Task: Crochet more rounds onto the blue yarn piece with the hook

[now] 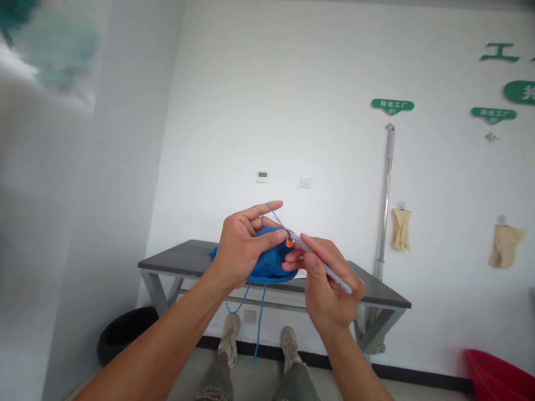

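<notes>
Blue crocheted piece [271, 267] at frame centre, in front of dark worktop [387, 292]; left hand [241, 240] pinching its upper edge with thumb, index finger extended, blue yarn [273, 211] across it; right hand [332, 281] gripping grey hook [339, 282], front end near orange marker [289, 242]; yarn tail [259, 323] hanging at lower centre

blu crochet [271, 260], orng mkr [289, 241], gry hook [337, 280]
</notes>
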Motion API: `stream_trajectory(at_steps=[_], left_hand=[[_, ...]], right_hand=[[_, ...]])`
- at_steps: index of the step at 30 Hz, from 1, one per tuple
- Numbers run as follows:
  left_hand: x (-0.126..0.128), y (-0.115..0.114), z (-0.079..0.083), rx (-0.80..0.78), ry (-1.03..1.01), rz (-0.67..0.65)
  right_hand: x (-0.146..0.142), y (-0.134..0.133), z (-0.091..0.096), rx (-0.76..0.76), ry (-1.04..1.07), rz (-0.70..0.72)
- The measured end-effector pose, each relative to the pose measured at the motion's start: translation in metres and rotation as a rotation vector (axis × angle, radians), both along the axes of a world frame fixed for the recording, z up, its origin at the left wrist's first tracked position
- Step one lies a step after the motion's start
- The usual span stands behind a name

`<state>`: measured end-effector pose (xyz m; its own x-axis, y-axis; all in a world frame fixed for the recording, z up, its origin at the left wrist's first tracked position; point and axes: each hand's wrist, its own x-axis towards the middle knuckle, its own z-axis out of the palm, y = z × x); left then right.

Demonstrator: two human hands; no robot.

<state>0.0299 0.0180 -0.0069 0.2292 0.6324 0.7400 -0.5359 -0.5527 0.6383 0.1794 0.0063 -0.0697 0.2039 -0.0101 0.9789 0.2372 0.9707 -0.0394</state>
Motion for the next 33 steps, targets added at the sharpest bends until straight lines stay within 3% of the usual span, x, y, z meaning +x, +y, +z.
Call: stream_trajectory(at_steps=[3,5,7,10,12,17,20,28,33], left_hand=[[0.001,-0.002,-0.001,0.066,0.035,0.135],[0.004,-0.003,-0.002,0.092,0.038,0.217],[0.008,-0.005,-0.002,0.097,0.025,0.254],[0.012,-0.006,-0.002,0.073,0.003,0.208],[0.011,-0.006,-0.002,0.039,-0.011,0.130],[0.003,-0.004,0.002,-0.046,-0.002,-0.078],[-0.002,-0.004,0.003,-0.081,0.007,-0.133],[-0.012,-0.004,0.006,-0.095,0.063,-0.156],[-0.016,-0.006,0.009,-0.114,0.107,-0.138]], right_hand=[[0.000,-0.003,0.005,-0.154,0.052,0.189],[-0.002,-0.006,0.006,-0.169,0.088,0.200],[-0.005,-0.008,0.005,-0.048,0.065,0.007],[-0.009,-0.008,0.001,0.208,-0.037,-0.379],[-0.009,-0.006,-0.002,0.289,-0.065,-0.463],[-0.005,-0.002,-0.004,0.270,-0.071,-0.379],[-0.003,-0.006,-0.002,0.186,-0.076,-0.241],[0.012,-0.013,0.008,0.015,-0.136,0.139],[0.025,-0.018,0.012,-0.030,-0.193,0.173]])
